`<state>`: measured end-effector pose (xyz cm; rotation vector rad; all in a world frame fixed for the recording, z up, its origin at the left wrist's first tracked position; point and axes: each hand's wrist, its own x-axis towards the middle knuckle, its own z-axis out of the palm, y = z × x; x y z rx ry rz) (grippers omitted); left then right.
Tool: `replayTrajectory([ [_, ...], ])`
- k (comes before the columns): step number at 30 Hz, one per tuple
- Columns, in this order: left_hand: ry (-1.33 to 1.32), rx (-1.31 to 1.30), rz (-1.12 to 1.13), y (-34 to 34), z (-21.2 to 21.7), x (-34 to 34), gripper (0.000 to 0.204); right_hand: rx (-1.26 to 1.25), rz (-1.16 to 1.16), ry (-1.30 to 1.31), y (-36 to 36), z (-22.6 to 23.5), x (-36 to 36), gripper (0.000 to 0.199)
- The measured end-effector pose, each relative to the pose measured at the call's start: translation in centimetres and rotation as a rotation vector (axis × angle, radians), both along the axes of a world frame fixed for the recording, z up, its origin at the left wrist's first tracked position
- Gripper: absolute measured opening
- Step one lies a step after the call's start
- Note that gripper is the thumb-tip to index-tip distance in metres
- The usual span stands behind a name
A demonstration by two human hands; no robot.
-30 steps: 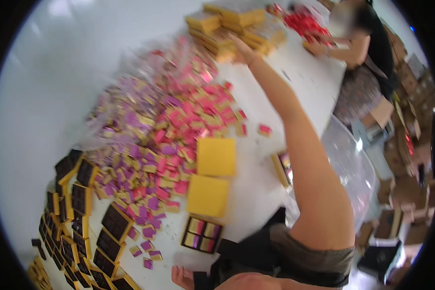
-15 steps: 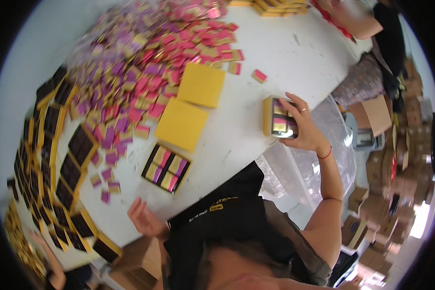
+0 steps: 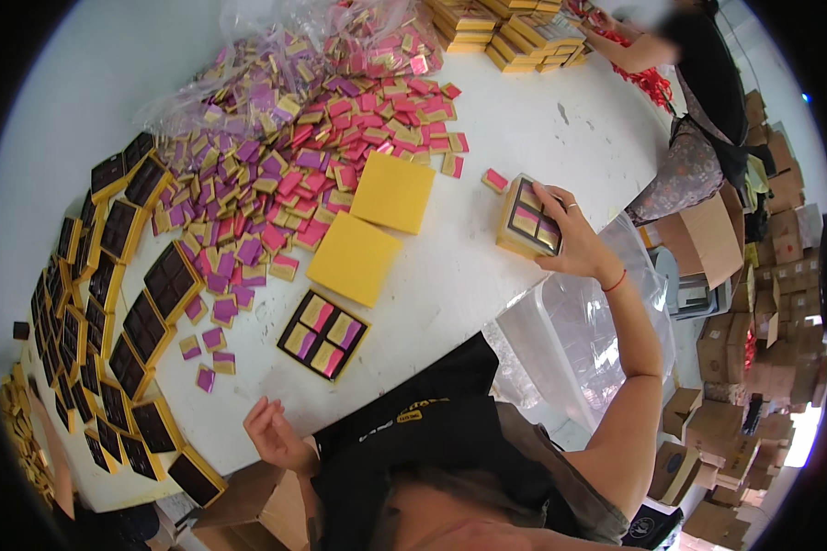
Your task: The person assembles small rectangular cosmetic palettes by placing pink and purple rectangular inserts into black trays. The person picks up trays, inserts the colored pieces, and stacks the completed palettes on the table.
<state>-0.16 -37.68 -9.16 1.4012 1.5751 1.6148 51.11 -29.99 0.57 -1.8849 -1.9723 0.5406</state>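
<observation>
My right hand point(image 3: 581, 237) grips a yellow box point(image 3: 528, 217) near the table's right edge, fingers over its top and thumb at the near corner. Pink and gold wrapped pieces show in its dark compartments under a shiny top. My left hand point(image 3: 278, 439) is at the table's front edge with its fingers loosely spread and nothing in them. Just beyond it lies an uncovered box point(image 3: 323, 334), its four-part black insert filled with pink, purple and gold pieces. Two yellow square lids point(image 3: 355, 259) lie beyond that box. One loose pink piece point(image 3: 494, 180) rests by the held box.
A heap of wrapped pieces point(image 3: 294, 174) spreads over the far left, partly under clear plastic bags point(image 3: 248, 64). Rows of boxes with dark inserts point(image 3: 145, 331) line the left. Stacked yellow boxes point(image 3: 524, 39) and a co-worker point(image 3: 698, 83) are at the far right. Cartons point(image 3: 721, 344) stand beyond the table.
The view has shifted, and the table's contents sit lower in the picture. The box in my right hand has turned slightly, showing more of its top. My left hand stays empty.
</observation>
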Motion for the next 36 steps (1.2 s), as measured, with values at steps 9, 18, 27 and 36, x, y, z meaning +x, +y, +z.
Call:
replayTrajectory([
  [9,0.364,0.139,0.030,1.5,-0.7,0.1,0.012,0.363,-0.428,-0.207,20.4,-8.0,8.3,0.103],
  [18,0.373,0.002,-0.139,-1.8,-11.7,-8.7,0.016,0.417,-0.638,-0.626,36.5,-6.4,5.2,0.096],
  [27,0.282,-0.014,0.057,1.1,0.5,0.7,0.014,0.628,0.140,-0.215,26.4,-3.8,-2.6,0.105],
  [36,0.689,-0.141,-0.398,6.2,4.9,4.6,0.103,0.175,0.425,-0.012,12.6,-3.6,-12.8,0.082],
])
